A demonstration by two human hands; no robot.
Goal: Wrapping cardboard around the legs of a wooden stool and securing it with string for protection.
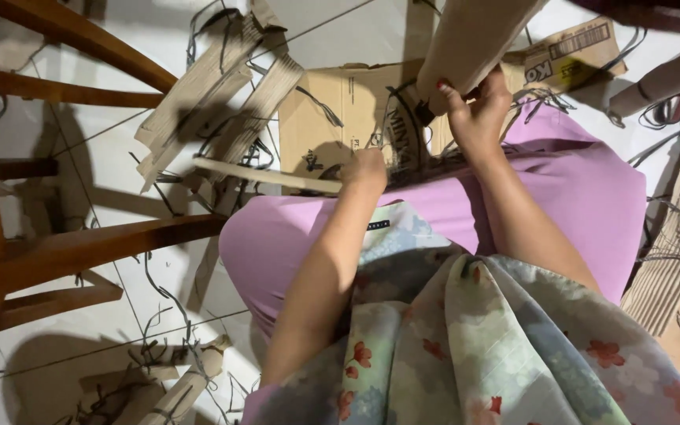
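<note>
- Overhead, a cardboard sheet (474, 39) stands up off the lap, its long axis running up and away, lower edge pinched in the right hand's (478, 110) fingers.
- Left hand (365, 169) grips a thin strip (265, 175) that lies crosswise, pointing left.
- Both forearms reach forward over pink trousers (576, 197); cardboard scraps (214, 94) litter the tiled floor (104, 165).

Our left hand (365, 169) is closed into a fist, forearm stretched forward. Our right hand (478, 110) reaches higher, fingers (454, 98) curled in a grip, wrist bent upward.
</note>
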